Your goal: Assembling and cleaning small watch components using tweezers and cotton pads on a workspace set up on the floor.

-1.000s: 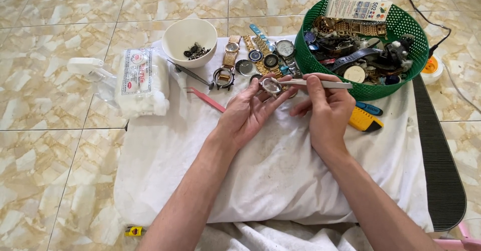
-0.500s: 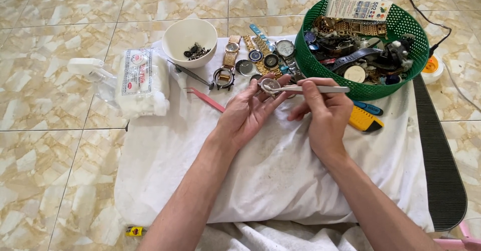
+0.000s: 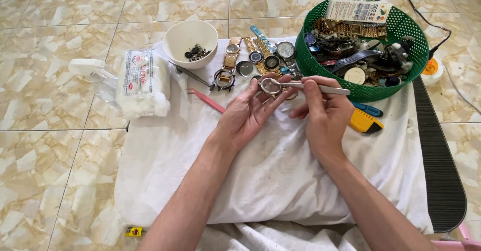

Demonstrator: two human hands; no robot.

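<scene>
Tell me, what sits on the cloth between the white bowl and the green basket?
In the head view, a row of watches and loose watch cases lies on the white cloth between the bowl and the basket.

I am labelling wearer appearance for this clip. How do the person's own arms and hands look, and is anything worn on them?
Both forearms are bare as far as the view shows: no sleeves are visible. The left hand and the right hand wear no gloves. No watch, bracelet or ring is visible on either wrist or hand.

Cloth point(image 3: 280, 181) near body open — watches point(image 3: 260, 58), basket point(image 3: 401, 88) crowd far edge.
</scene>
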